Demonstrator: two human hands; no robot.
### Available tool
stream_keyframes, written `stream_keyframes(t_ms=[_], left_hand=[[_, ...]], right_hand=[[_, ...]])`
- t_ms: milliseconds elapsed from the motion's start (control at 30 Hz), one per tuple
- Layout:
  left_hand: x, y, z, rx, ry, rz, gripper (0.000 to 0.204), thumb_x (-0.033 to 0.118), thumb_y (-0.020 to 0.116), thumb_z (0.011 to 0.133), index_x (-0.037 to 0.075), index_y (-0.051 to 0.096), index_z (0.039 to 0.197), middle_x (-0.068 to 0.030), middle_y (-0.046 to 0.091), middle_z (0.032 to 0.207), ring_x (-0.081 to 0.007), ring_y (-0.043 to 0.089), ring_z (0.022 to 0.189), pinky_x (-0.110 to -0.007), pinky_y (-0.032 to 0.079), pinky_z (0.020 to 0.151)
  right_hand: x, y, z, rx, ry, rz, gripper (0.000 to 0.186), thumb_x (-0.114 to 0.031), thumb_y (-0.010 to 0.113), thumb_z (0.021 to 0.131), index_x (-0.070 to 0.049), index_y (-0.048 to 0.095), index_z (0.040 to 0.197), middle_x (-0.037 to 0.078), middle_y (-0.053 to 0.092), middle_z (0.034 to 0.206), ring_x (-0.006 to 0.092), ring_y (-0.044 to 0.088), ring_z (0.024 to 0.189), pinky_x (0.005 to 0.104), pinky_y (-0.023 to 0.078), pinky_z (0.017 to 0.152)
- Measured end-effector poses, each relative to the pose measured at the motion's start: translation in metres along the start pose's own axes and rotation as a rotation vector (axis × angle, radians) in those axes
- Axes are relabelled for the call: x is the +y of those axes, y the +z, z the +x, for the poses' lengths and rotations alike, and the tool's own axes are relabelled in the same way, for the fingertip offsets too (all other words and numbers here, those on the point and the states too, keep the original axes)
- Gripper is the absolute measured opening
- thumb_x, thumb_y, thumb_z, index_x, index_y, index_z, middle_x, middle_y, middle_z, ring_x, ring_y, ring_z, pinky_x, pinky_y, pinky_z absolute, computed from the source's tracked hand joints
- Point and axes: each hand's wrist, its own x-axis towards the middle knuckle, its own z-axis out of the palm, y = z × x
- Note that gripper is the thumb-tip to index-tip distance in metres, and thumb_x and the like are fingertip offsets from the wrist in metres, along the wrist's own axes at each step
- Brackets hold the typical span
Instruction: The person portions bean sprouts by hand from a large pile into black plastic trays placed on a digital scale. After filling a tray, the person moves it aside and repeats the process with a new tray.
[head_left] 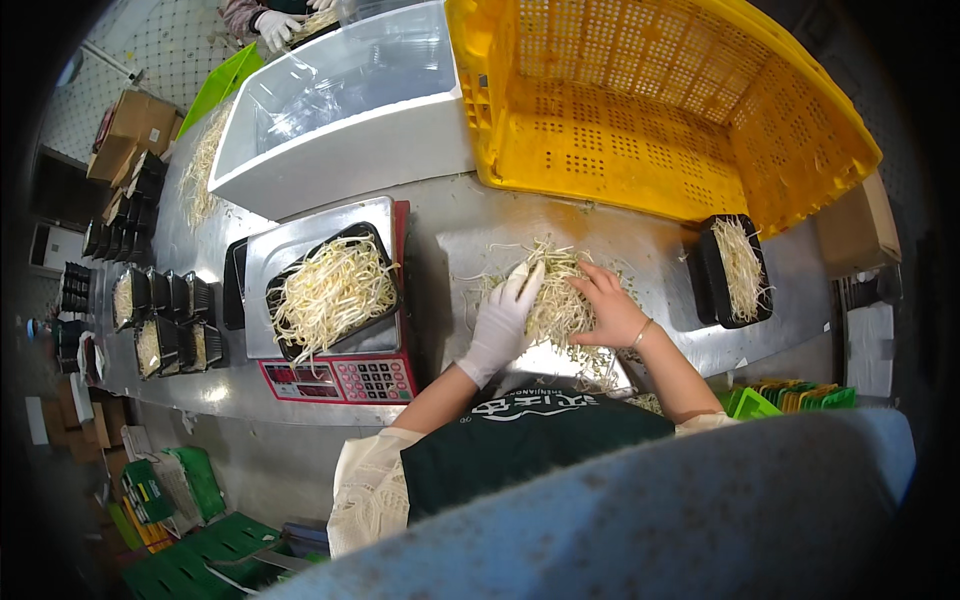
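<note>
On the steel table in front of me lies a loose pile of bean sprouts [560,305], with thin roots and bits of green among the pale stems. My left hand [503,325], in a white glove, rests along the pile's left side with its fingers stretched out. Bare except for a bracelet at the wrist, my right hand [612,312] touches the right side, fingers spread. To the left, a black tray [398,282] heaped with sprouts sits tilted on the plate of a red scale [375,378]. Another black tray [703,285] of sprouts stands at the right.
A yellow perforated crate [620,195] and a white foam box [340,160] with a clear plastic liner stand along the far side. Several packed black trays [160,345] are grouped at the left. Beyond the box, a co-worker's gloved hands [277,30] handle a tray.
</note>
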Motion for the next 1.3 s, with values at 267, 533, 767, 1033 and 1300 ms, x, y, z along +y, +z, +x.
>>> stream_keyframes(t_ms=[267,533,767,1033,1300], left_hand=[[0.021,-0.018,0.0,0.22,-0.015,-0.442,0.044,0.006,0.067,0.069,0.006,0.058,0.112,-0.0147,0.058,0.105,-0.0305,0.055,0.1,-0.035,0.044,0.087],[0.009,-0.026,-0.096,-0.196,-0.067,-0.022,0.111,0.05,0.075,0.06,0.004,0.015,0.141,-0.0255,0.016,0.14,-0.0441,0.021,0.127,-0.048,0.021,0.103],[0.009,0.021,-0.017,0.114,0.032,-0.173,0.069,0.016,0.068,0.068,0.009,0.041,0.131,-0.0165,0.045,0.126,-0.0331,0.045,0.112,-0.04,0.037,0.094],[0.009,-0.034,-0.043,-0.046,0.109,-0.222,0.051,0.025,0.067,0.072,0.01,0.055,0.119,-0.0165,0.056,0.109,-0.032,0.054,0.098,-0.04,0.043,0.085],[-0.003,0.005,0.031,0.186,-0.028,-0.018,0.046,0.027,0.065,0.079,0.004,0.055,0.117,-0.0199,0.056,0.109,-0.032,0.052,0.101,-0.037,0.04,0.091]], right_hand=[[-0.01,-0.037,-0.019,0.171,0.02,0.321,0.033,-0.007,0.059,0.07,-0.008,0.056,0.103,0.015,0.048,0.117,0.0322,0.048,0.105,0.0352,0.042,0.089],[0.002,0.043,-0.147,0.15,0.253,-0.116,0.106,-0.045,0.079,0.053,-0.008,0.027,0.138,0.022,0.02,0.142,0.0412,0.022,0.128,0.0488,0.02,0.103],[-0.014,0.045,-0.049,0.398,0.159,0.044,0.064,-0.016,0.07,0.062,-0.005,0.045,0.12,0.017,0.039,0.127,0.0343,0.038,0.117,0.0395,0.035,0.098],[-0.018,0.005,-0.069,0.183,0.146,0.195,0.06,-0.026,0.072,0.066,-0.012,0.051,0.121,0.016,0.044,0.127,0.0336,0.037,0.12,0.0393,0.031,0.102],[0.027,0.018,0.03,0.273,0.332,-0.031,0.057,-0.035,0.066,0.073,-0.01,0.049,0.122,0.018,0.042,0.129,0.0359,0.036,0.12,0.0405,0.032,0.1]])
